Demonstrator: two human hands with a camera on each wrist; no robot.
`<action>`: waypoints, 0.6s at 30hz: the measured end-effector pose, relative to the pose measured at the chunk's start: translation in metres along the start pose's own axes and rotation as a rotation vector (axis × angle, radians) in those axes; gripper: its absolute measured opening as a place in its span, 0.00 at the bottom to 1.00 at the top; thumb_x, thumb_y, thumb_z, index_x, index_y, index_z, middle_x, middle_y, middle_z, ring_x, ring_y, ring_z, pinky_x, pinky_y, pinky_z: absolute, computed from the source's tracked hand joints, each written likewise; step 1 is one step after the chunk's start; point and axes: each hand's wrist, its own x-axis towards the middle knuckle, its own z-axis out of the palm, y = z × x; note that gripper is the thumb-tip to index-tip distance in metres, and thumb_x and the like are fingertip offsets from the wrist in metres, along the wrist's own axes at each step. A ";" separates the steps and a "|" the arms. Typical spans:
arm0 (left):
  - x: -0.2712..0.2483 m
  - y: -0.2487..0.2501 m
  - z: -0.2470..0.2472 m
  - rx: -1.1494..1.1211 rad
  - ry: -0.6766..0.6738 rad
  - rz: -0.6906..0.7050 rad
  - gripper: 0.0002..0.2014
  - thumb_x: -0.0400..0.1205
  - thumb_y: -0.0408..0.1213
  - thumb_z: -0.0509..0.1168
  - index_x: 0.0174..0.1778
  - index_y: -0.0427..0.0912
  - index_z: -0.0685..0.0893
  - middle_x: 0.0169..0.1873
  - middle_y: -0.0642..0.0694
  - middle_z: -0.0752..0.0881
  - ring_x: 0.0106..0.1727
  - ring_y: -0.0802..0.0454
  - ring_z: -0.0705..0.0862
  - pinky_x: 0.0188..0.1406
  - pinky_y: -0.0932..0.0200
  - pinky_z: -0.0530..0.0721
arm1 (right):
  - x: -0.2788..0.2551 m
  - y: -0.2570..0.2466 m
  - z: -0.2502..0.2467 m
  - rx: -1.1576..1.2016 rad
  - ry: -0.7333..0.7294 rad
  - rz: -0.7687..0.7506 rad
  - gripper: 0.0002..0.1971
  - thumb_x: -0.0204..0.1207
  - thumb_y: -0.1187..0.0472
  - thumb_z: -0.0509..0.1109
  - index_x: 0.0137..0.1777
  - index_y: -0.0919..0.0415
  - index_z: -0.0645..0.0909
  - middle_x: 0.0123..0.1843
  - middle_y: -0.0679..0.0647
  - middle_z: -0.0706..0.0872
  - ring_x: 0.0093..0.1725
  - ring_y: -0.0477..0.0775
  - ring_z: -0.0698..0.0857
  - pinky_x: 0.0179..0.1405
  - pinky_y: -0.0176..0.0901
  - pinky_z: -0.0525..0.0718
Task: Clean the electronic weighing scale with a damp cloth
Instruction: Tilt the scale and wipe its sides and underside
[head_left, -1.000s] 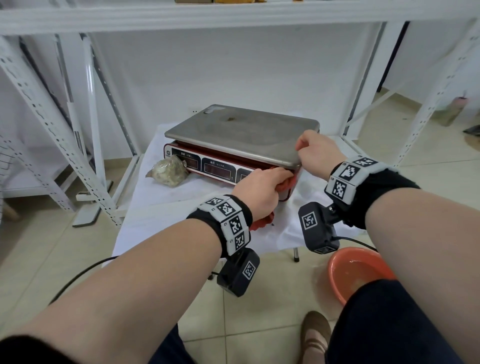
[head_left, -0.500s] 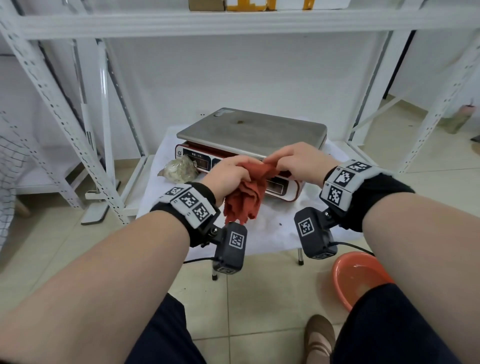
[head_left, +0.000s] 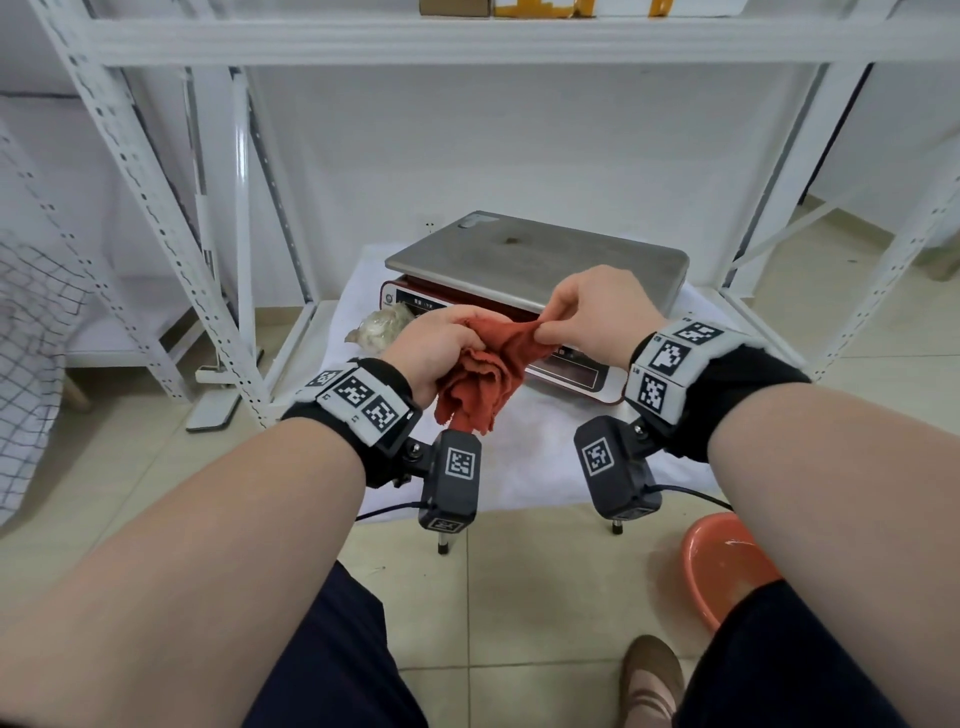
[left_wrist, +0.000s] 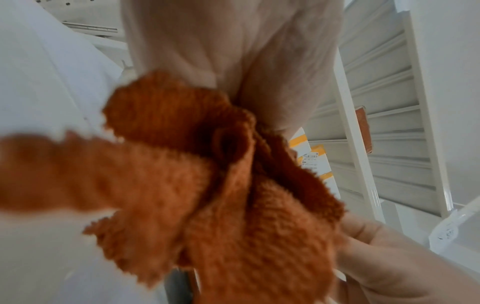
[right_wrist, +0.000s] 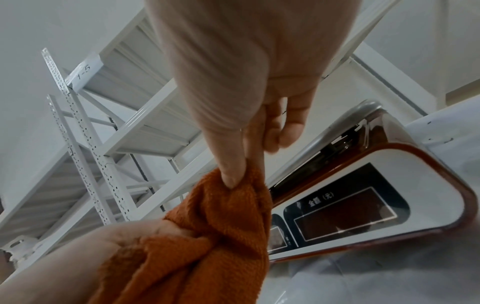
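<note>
A: Why hold the rust-orange terry cloth (head_left: 483, 374) up off the scale?

B: To refold it, likely. Left hand (head_left: 434, 351) bunches it; right hand (head_left: 592, 312) pinches a corner. The steel-topped red electronic weighing scale (head_left: 535, 260) sits just behind on the white-covered surface (head_left: 524, 457).

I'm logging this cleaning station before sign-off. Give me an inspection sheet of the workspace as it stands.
Surface: white cloth-covered low table carries the scale.
Job's things: red-bodied electronic scale with steel platter, small dark speck on the platter; rust-orange terry cloth held off the scale.
Clutter: crumpled clear plastic bag beside the scale.
Grips: left hand bunches the cloth; right hand pinches its corner.
Cables: black wrist-camera leads.
Surroundings: white metal shelving, orange basin on the tiled floor.
</note>
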 end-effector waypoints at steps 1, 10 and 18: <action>0.001 0.000 -0.001 0.011 0.018 0.003 0.22 0.74 0.16 0.51 0.42 0.42 0.86 0.34 0.44 0.85 0.32 0.54 0.83 0.32 0.66 0.83 | 0.002 0.000 0.001 -0.010 0.019 0.002 0.03 0.67 0.56 0.77 0.34 0.51 0.86 0.29 0.40 0.81 0.37 0.45 0.82 0.41 0.36 0.78; 0.002 -0.008 -0.016 -0.202 0.169 -0.030 0.19 0.77 0.21 0.50 0.52 0.31 0.85 0.34 0.18 0.83 0.28 0.27 0.85 0.20 0.41 0.84 | 0.012 0.022 0.007 -0.041 0.142 0.060 0.07 0.76 0.54 0.66 0.43 0.47 0.86 0.47 0.47 0.89 0.54 0.51 0.85 0.57 0.44 0.81; 0.056 -0.047 -0.025 -0.035 0.563 -0.037 0.13 0.79 0.44 0.55 0.54 0.52 0.82 0.36 0.34 0.89 0.36 0.28 0.88 0.29 0.39 0.86 | 0.010 0.052 0.001 -0.173 0.212 0.202 0.15 0.81 0.57 0.58 0.59 0.53 0.85 0.61 0.53 0.87 0.64 0.61 0.80 0.63 0.48 0.76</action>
